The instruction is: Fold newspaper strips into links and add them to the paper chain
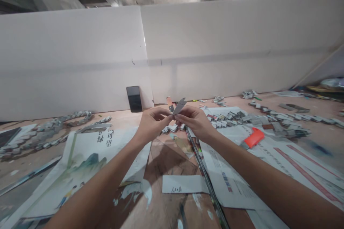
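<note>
Both hands meet over the middle of the table, fingertips almost touching. Between them a small folded strip of grey printed paper [179, 106] sticks up. My left hand [153, 120] pinches it from the left with thumb and forefinger. My right hand [195, 120] grips its lower end from the other side. Just beneath and beyond the fingers lie pieces of a folded-paper chain [170, 128], partly hidden by the hands. A larger woven chain of folded paper [228, 118] stretches off to the right.
A phone [134, 99] leans on the white partition [80, 61]. Newspaper sheets [88, 150] lie left, more printed sheets [225, 175] right, with an orange-handled cutter [254, 138] on them. A long dark strip [208, 180] and handwritten paper slip [185, 184] lie in front. Another paper chain [48, 130] is at left.
</note>
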`<state>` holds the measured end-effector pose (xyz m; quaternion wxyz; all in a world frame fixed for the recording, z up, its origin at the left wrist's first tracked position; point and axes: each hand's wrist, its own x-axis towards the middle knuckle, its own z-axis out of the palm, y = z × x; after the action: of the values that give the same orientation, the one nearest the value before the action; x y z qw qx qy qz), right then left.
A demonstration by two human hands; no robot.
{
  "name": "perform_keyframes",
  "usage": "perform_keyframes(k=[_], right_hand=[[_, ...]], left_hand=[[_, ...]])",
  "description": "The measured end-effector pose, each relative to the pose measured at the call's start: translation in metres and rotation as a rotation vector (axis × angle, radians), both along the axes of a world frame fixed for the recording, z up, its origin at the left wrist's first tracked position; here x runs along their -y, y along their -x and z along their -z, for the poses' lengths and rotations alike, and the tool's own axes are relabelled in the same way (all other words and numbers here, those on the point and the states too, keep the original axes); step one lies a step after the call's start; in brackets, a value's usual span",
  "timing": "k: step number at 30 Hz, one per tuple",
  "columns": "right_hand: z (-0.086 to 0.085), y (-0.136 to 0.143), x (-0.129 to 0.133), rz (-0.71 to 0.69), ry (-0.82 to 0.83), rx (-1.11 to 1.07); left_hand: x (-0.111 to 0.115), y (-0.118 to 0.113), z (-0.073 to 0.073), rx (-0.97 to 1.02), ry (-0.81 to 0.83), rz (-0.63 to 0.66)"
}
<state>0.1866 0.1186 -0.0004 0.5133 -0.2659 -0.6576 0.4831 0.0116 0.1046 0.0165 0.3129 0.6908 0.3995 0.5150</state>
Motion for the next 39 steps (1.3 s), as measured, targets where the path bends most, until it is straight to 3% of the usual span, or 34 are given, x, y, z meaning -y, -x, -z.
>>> perform_keyframes(k=[10, 16, 26, 34, 39], right_hand=[[-0.004, 0.001, 0.005, 0.076, 0.036, 0.031], [-0.003, 0.002, 0.005, 0.066, 0.114, 0.129], [-0.019, -0.007, 0.002, 0.241, -0.003, 0.021], [-0.016, -0.007, 0.002, 0.264, -0.047, -0.021], [-0.016, -0.006, 0.003, 0.178, -0.037, -0.012]], left_hand=[[0.002, -0.003, 0.001, 0.016, 0.0, 0.081], [0.003, -0.005, 0.002, -0.092, -0.02, 0.013], [0.004, -0.004, 0.004, -0.356, -0.156, -0.07], [0.003, -0.004, 0.003, -0.261, -0.112, -0.045], [0.0, -0.008, 0.007, 0.077, 0.055, 0.122]])
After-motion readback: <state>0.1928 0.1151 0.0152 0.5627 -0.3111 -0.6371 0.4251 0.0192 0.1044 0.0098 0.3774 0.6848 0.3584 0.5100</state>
